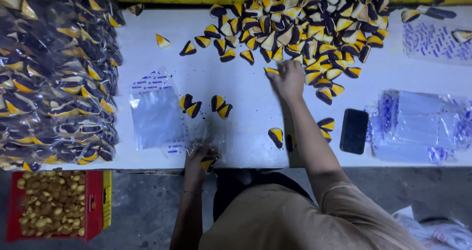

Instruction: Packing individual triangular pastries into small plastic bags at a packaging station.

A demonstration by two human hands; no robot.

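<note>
My left hand is at the table's near edge, closed on a small clear plastic bag that holds a yellow-and-black wedge-shaped piece. My right hand is stretched out to the foot of a big heap of yellow-and-black wedge pieces and touches one piece at its edge. Two pairs of wedges lie between the hands, with single ones nearer me.
A flat stack of empty clear bags lies left of centre. Filled bags are piled at far left. A black phone and packs of clear bags lie right. A red crate of yellow bits stands on the floor.
</note>
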